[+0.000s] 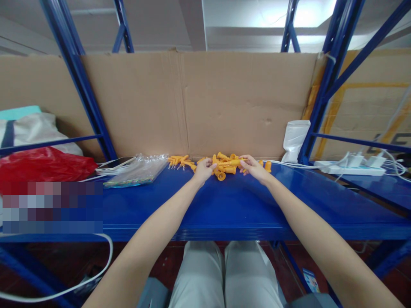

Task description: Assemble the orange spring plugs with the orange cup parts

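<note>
My left hand (204,170) is closed at the back of the blue shelf, its fingers pinching an orange corkscrew handle (214,160). Across from it, my right hand (254,169) grips the end of an orange plastic sleeve (235,163). The two pieces lie roughly in line between my hands; whether they touch is too small to tell. Around and below them is a pile of orange cup-ended sleeves (221,176). Left of my left hand lie several orange corkscrews (178,161) with metal spirals showing.
A clear plastic bag (141,171) lies on the blue shelf (231,205) at left, near a red bag (45,167). Cardboard (224,102) stands behind. At right are a white pouch (295,139) and a power strip (353,168) with cables. Blue posts flank the shelf.
</note>
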Motion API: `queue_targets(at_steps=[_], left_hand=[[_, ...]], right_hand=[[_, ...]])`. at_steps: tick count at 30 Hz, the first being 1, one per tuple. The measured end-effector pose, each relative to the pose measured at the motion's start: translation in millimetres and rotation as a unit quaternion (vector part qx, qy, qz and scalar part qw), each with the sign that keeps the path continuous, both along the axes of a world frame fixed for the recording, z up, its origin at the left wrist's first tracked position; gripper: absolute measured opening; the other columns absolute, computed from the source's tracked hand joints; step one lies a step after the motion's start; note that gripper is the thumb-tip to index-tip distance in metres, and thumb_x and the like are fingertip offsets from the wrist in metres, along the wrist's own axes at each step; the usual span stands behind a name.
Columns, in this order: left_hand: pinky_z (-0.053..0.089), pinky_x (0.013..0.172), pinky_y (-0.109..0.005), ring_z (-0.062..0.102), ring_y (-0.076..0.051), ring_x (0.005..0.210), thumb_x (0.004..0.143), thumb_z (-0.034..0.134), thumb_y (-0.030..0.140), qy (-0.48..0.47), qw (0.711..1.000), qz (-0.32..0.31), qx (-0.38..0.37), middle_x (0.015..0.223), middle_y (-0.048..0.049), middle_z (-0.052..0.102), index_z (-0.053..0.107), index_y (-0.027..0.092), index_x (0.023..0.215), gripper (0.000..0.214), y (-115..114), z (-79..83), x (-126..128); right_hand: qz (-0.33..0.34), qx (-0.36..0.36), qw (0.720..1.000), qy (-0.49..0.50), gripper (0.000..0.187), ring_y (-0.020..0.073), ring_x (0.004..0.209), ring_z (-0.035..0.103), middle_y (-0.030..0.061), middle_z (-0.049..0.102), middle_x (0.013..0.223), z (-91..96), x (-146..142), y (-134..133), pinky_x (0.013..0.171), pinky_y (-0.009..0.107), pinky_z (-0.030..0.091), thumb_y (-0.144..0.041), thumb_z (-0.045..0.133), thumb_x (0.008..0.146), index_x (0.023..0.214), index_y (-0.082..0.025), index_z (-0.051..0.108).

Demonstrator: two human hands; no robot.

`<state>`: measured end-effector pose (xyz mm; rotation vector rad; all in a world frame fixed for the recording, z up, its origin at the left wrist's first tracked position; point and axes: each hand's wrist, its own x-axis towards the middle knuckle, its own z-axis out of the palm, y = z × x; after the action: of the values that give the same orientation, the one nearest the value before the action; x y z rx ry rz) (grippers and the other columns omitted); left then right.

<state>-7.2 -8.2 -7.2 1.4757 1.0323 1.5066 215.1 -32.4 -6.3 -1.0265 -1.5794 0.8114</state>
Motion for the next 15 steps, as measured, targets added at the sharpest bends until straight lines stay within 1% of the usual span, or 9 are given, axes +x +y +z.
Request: queue_targets(at_steps=[2,5,9,11,13,15], left_hand=[[0.055,0.071,-0.027,0.064,-0.012,0.061,0.071,0.072,0.001,-0.009,1.000,-0.002,-0.005,0.063,0.0005,0.067,0.061,0.015,0.069,0.018,1.4,-1.3,0.6],[0.055,0.071,-0.027,0.064,-0.012,0.061,0.071,0.072,0.002,-0.018,1.000,0.004,-0.001,0.063,0.0010,0.066,0.061,0.015,0.071,0.017,3.8,-3.2,0.7],[0.055,0.073,-0.028,0.064,-0.012,0.063,0.073,0.068,0.000,-0.018,1.000,0.016,0.008,0.065,0.0005,0.067,0.062,0.014,0.071,0.015,5.3,-4.3,0.5],[0.056,0.075,-0.029,0.065,-0.013,0.065,0.073,0.068,0.001,-0.015,1.000,0.018,0.011,0.066,0.0000,0.068,0.063,0.015,0.072,0.015,5.1,-4.1,0.9],[0.056,0.075,-0.029,0.066,-0.014,0.066,0.072,0.069,0.003,-0.016,1.000,0.015,0.013,0.067,-0.0001,0.068,0.062,0.015,0.072,0.014,4.6,-3.8,1.6],[0.057,0.074,-0.029,0.066,-0.014,0.066,0.071,0.070,0.004,-0.020,1.000,0.008,0.013,0.067,0.0001,0.069,0.062,0.016,0.072,0.014,4.1,-3.3,2.2]], right_hand=[[0.019,0.015,1.000,-0.008,0.019,0.0106,0.065,0.063,-0.0016,0.062,0.082,-1.4,1.6,0.5,0.054,0.021,0.051,-0.029,0.062,0.089,0.106,-0.024,0.055],[0.041,0.026,0.999,-0.023,0.025,0.0112,0.072,0.065,0.0009,0.065,0.096,-4.4,4.4,2.0,0.058,0.022,0.052,-0.025,0.065,0.084,0.107,-0.024,0.056],[0.037,0.021,0.998,-0.048,0.031,0.0124,0.078,0.067,0.0033,0.067,0.110,-5.6,5.7,2.5,0.060,0.023,0.054,-0.022,0.068,0.081,0.109,-0.025,0.057],[0.023,0.010,0.999,-0.048,0.030,0.0129,0.081,0.068,0.0047,0.067,0.116,-3.9,4.5,1.0,0.062,0.023,0.055,-0.025,0.068,0.083,0.111,-0.025,0.058],[0.006,-0.012,0.999,-0.034,0.024,0.0129,0.081,0.070,0.0062,0.068,0.119,-1.2,2.4,-1.4,0.061,0.022,0.055,-0.032,0.063,0.090,0.112,-0.025,0.058],[-0.009,-0.040,0.999,-0.024,0.022,0.0123,0.074,0.070,0.0075,0.070,0.113,1.2,0.1,-3.6,0.057,0.020,0.053,-0.039,0.055,0.096,0.111,-0.023,0.059]])
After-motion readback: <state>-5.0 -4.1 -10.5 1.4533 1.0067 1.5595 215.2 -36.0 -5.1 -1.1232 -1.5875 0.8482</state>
